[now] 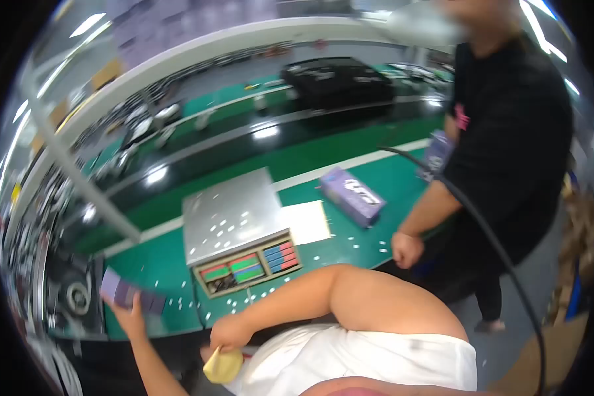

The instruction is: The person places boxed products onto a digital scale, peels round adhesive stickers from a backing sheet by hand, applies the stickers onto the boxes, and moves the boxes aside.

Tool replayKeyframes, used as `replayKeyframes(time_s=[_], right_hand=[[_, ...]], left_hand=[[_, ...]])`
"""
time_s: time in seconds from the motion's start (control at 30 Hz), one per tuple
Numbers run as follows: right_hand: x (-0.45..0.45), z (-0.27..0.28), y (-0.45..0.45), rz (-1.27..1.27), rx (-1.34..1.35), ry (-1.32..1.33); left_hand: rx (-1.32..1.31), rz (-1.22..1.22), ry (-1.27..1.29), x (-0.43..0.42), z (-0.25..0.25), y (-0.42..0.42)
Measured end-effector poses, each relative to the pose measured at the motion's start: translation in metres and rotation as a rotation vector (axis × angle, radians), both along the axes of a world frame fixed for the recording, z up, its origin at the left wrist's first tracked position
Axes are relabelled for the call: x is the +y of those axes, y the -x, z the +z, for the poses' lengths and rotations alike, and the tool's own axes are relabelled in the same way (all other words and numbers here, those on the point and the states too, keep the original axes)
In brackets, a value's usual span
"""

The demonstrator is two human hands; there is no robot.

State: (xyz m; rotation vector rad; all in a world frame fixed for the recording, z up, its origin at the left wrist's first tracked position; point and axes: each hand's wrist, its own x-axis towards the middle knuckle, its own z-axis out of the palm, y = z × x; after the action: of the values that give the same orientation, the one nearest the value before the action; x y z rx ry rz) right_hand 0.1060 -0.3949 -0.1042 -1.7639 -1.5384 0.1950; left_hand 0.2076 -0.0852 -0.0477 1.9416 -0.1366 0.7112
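Observation:
At the left end of the green bench, my left hand (131, 318) is wrapped round a small purple box (115, 288), whose darker part stretches to the right. My right hand (230, 332) is closed on a pale yellow piece (223, 366) close to my white clothing. That piece looks like a pad or roll, but its exact kind is blurred. Between and beyond my hands stands a weighing scale (234, 214) with a metal platform and a coloured keypad. Small white pieces (230, 228) are scattered over the platform and the bench around it.
A purple box (353, 197) lies right of the scale, beside a white sheet (307, 222). A person in a black shirt (515, 132) stands at the right, another purple box (435, 155) near their arm. A black cable (498, 247) hangs there. Beyond runs a conveyor (237, 142) carrying a black case (336, 82).

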Motion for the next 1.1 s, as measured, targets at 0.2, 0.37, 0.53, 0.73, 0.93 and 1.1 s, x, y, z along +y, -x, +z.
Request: replayKeyframes(time_s=[0.2,0.37,0.53,0.73,0.93,1.1], right_hand=[[0.000,0.001,0.005,-0.058,-0.099,0.075],[0.001,0.007,0.011,-0.110,-0.101,0.062],[0.010,0.014,0.008,-0.082,-0.118,0.161],[0.012,0.008,-0.003,-0.029,-0.008,0.425],[0.022,0.026,-0.005,-0.010,-0.089,0.352],[0.033,0.033,0.008,-0.064,-0.161,0.269]], left_hand=[[-0.126,0.117,0.450,0.129,-0.101,-0.010],[-0.141,0.666,0.486,0.142,-0.069,-0.001],[0.091,0.286,-0.241,0.105,-0.105,-0.022],[0.479,0.489,-0.413,-0.004,-0.026,0.027],[0.262,0.464,-0.515,0.020,-0.050,0.016],[0.346,0.423,-0.566,0.027,-0.042,0.025]])
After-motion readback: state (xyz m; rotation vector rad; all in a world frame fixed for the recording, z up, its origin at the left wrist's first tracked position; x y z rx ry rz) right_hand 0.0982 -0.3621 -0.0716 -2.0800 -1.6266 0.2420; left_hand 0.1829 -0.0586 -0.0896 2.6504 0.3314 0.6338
